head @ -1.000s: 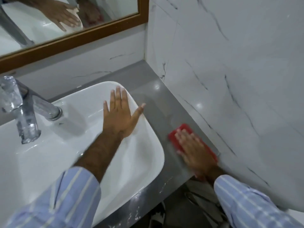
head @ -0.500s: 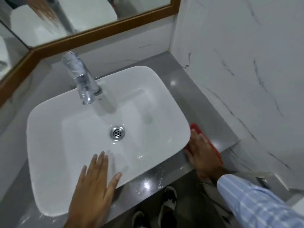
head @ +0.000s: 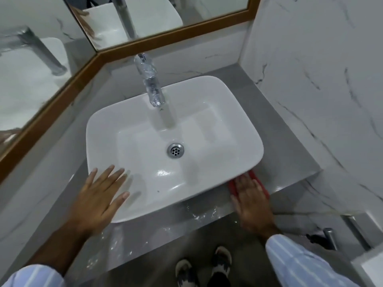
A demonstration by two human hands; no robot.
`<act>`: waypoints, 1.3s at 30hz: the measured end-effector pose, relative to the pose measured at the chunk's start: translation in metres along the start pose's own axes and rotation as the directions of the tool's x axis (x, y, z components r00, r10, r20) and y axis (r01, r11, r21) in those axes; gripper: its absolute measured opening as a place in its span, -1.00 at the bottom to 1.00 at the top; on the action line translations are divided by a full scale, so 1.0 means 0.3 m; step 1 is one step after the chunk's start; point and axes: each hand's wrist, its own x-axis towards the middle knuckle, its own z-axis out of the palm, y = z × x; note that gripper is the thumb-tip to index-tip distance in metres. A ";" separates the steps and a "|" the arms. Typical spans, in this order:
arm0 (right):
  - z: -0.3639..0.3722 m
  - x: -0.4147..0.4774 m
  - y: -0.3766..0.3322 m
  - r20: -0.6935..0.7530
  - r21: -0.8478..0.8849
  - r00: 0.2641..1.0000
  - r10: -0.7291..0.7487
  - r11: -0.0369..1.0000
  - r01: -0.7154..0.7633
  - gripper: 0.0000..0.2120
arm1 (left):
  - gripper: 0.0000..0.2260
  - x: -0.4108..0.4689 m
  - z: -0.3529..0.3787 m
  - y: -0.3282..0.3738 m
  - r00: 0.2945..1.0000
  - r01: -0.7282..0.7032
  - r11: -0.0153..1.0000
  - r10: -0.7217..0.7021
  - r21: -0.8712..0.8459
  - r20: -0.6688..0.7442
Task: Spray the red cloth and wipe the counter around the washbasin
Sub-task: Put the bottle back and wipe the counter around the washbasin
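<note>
A white rectangular washbasin [head: 217,96] stands on a grey counter [head: 286,154]. My right hand [head: 251,201] presses flat on a red cloth [head: 260,184] on the counter at the basin's front right corner; only the cloth's edges show around my fingers. My left hand [head: 99,195] lies open with fingers spread on the basin's front left rim, holding nothing. Wet streaks glisten on the counter's front strip [head: 199,214] between my hands. No spray bottle is in view.
A chrome tap [head: 152,88] rises behind the basin. Wood-framed mirrors [head: 165,38] line the back and left walls; marble tiling [head: 321,79] closes the right side. Below the counter's front edge are my shoes [head: 221,259] and a metal wall fitting [head: 327,237].
My right hand slid the cloth from the right side of the counter toward the front right corner. My left hand moved from the basin's right rim to its front left rim.
</note>
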 end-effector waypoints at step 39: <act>0.141 -0.173 -0.892 0.037 0.164 0.997 -0.061 0.985 0.054 -0.46 | -0.39 -0.026 0.114 -0.087 0.979 0.011 1.000 -0.010 0.005 -0.206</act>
